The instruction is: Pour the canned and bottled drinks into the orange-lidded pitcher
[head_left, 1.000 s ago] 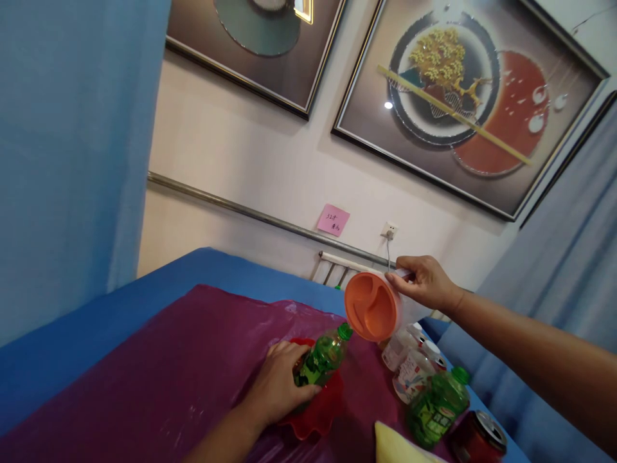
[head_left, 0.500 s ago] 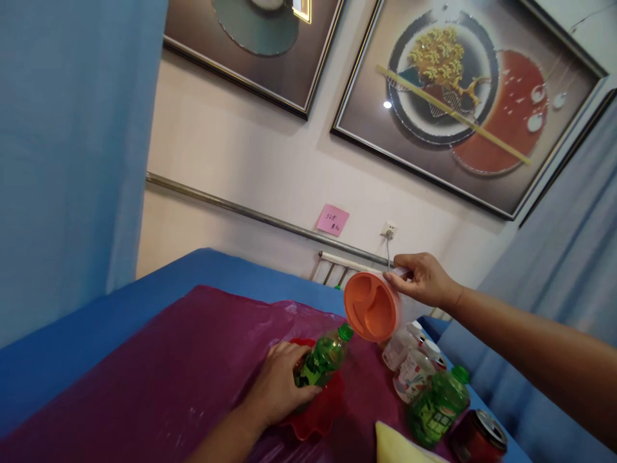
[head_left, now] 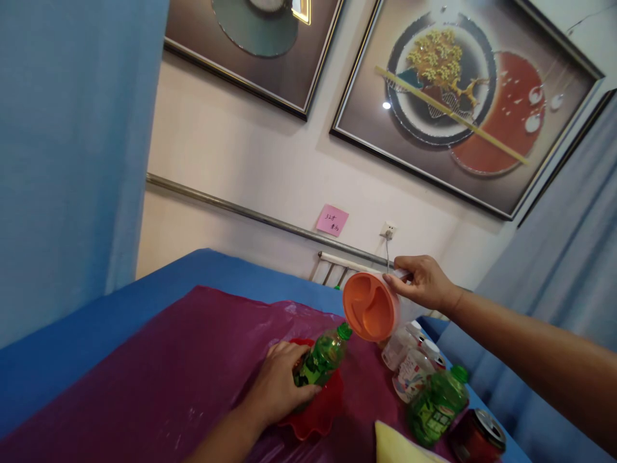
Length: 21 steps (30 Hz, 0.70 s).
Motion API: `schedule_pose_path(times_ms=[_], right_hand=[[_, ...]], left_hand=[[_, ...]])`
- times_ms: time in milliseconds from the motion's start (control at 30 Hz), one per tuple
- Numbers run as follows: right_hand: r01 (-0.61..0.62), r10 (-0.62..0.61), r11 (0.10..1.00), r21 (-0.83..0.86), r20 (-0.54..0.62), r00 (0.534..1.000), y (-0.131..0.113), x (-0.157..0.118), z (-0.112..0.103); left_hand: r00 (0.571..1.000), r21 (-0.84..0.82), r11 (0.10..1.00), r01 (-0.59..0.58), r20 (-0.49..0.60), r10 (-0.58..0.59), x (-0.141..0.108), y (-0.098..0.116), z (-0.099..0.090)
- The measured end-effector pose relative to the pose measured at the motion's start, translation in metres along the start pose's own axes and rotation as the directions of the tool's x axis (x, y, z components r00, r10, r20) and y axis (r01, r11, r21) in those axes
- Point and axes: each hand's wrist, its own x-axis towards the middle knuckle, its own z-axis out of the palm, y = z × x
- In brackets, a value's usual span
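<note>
My left hand is wrapped round a green plastic bottle with a green cap, tilted so that its neck leans to the right. Beneath the bottle lies a red wavy-rimmed bowl, partly covered by hand and bottle. My right hand grips the pale handle of an orange divided cup, its two-compartment inside turned toward me. The cup is held in the air just past the bottle's cap; whether the two touch I cannot tell.
Along the right edge stand clear bottles with white caps, another green bottle and a dark red can. A yellow cloth lies in front. Purple plastic sheeting covers the blue table. Blue curtains hang at both sides.
</note>
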Motion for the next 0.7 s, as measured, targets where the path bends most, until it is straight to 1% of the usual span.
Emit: schedule_pose_path(times_ms=[367, 700], right_hand=[[0.016, -0.017, 1.0, -0.015, -0.017, 1.0, -0.0004, -0.0017, 0.0001], [0.024, -0.024, 1.0, -0.001, -0.01, 1.0, 0.0001, -0.0018, -0.0006]], left_hand=[[1.0, -0.008, 1.0, 0.017, 0.002, -0.017, 0.0001, 0.0016, -0.0005], [1.0, -0.003, 1.0, -0.009, -0.007, 0.009, 0.0004, 0.0, 0.0001]])
